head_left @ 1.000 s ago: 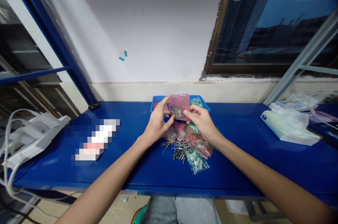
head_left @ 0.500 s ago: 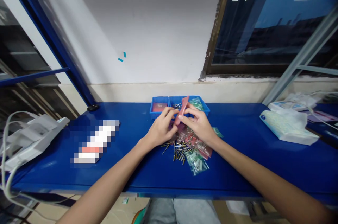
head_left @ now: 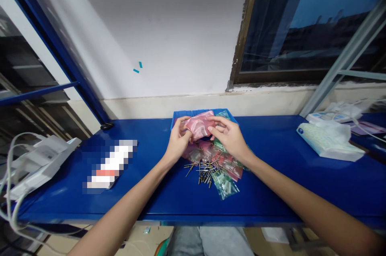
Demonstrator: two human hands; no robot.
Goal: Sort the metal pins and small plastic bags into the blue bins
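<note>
Between my two hands a pink plastic bag (head_left: 199, 124) is stretched out above the pile. My left hand (head_left: 180, 138) pinches its left edge, and my right hand (head_left: 228, 135) grips its right side between thumb and fingers. Below lies a heap of rivets (head_left: 206, 171) with long thin pins, mixed with pink bags (head_left: 230, 165). A green-tinted clear bag (head_left: 225, 185) holding small pale pieces rests at the front of the heap. Behind my hands stand blue bins (head_left: 228, 113), partly hidden by the held bag; a green bag (head_left: 222, 117) shows in the right one.
On the blue table (head_left: 144, 183), a blurred-out object (head_left: 110, 165) lies to the left, near a white power strip (head_left: 45, 167) with cables. A tissue pack (head_left: 330, 141) sits at the right. A wall and a window (head_left: 301, 31) stand behind the table.
The pink bag has turned from edge-on and upright to spread flat facing me. My hands have moved slightly apart, to its two sides.
</note>
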